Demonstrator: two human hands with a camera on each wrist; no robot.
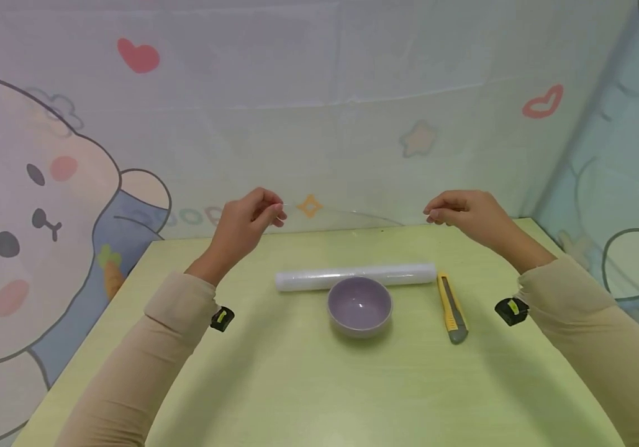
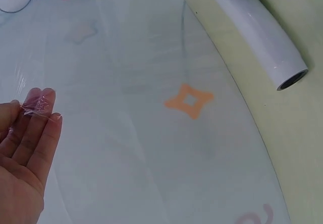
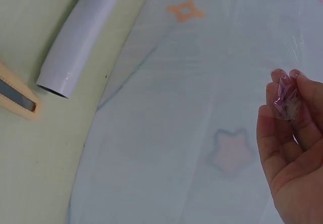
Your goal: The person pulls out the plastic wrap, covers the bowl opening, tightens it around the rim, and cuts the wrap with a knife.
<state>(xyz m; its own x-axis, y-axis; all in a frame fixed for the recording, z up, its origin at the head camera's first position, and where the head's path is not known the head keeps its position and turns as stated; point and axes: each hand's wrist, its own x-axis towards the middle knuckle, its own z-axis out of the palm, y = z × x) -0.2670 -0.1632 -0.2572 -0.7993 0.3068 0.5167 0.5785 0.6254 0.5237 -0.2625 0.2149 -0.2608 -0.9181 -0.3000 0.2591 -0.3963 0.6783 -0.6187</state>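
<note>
Holding film (image 3: 286,101): clear, spans between raised hands, 12 o'clock of bowl (image 1: 360,307).
Left hand (image 1: 243,217): thumb and fingers pinch one end.
Right hand (image 1: 467,214): pinches the other.
Technique: I'd keep both ends level, tension even, else it probably self-clings.
Roll (image 1: 364,272): bowl's 12; contact unclear.
Cutter (image 1: 453,308): bowl's 3.
Table (image 1: 297,385): yellow-green.
Backdrop (image 1: 274,143): cartoon-print cloth, 12 o'clock.

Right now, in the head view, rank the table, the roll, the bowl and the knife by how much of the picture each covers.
Largest to smallest:
1. Table
2. Roll and bowl: too alike to rank; the roll is longer but slimmer, and partly hidden by the bowl
3. Knife
</note>
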